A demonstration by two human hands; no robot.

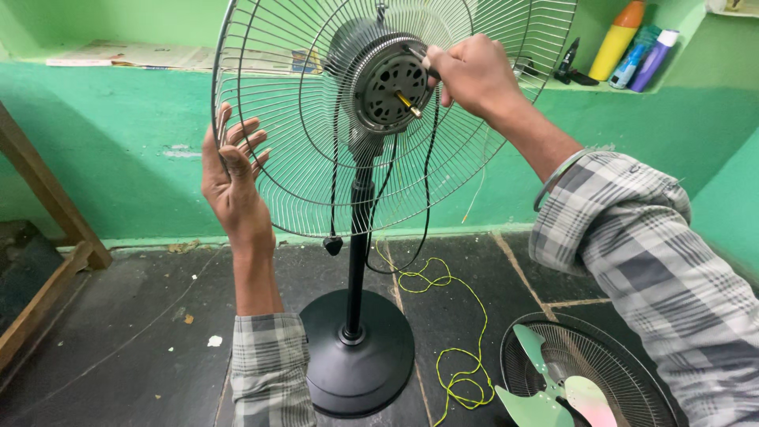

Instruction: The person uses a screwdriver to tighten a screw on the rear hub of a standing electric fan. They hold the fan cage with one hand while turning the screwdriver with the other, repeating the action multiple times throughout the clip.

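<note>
Head view. On the green wall ledge [672, 85] at upper right stand three bottles in a slanted row: a yellow bottle with an orange cap [617, 41], a blue bottle [635, 58] and a purple bottle with a white cap [655, 58]. Their contents cannot be seen. A small black object [571, 65] lies just left of them. On the ledge at upper left lies a flat stack of printed papers [126, 54].

The pedestal fan [360, 237] stands upright on the dark floor [134, 316], its pole vertical above a round black base [357, 365]. The rear wire guard [316, 119] faces the camera, and the motor housing [389, 81] sits at its centre. The brass-coloured motor shaft [408, 103] points out toward the viewer and slightly down. A black cord [428, 198] hangs from the motor.

The left hand [229, 170] is spread, fingers against the guard's left rim. The right hand [472, 73] is closed in a pinch at the motor's upper right edge; what it grips is hidden.

On the floor at lower right lies the front guard [585, 372] with a pale green blade [545, 391] resting in it. A yellow-green wire [458, 340] curls beside the base.
</note>
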